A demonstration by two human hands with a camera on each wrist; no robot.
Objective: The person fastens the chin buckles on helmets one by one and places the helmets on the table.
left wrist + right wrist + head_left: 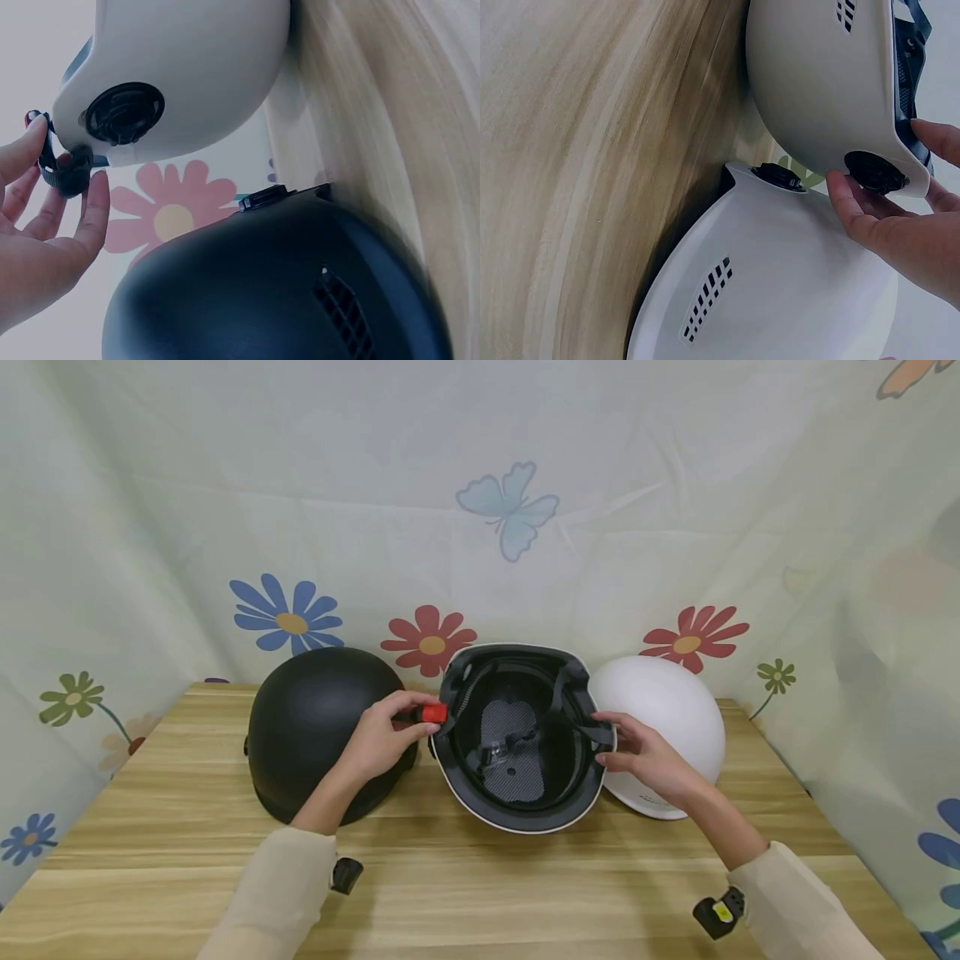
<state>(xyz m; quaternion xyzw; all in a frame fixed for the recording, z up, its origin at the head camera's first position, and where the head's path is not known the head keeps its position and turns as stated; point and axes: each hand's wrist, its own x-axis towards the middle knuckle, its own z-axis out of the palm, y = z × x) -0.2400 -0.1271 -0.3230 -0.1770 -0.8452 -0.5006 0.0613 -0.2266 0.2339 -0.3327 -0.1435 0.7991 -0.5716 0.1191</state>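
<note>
Head view: left hand [375,739] pinches a red-and-black plastic buckle [433,713]; right hand [651,760] grips a white-shelled, black-lined helmet [517,768] by its rim. It sits between a matte black helmet [318,731] and a domed white helmet [671,718].

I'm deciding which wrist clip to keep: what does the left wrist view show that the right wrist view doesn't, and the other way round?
Only the left wrist view shows the left hand, pinching a black strap, and the black helmet. Only the right wrist view shows the right hand and the shell-up white helmet. Both share the middle helmet, with a round black fitting on its side, and the wooden table.
</note>
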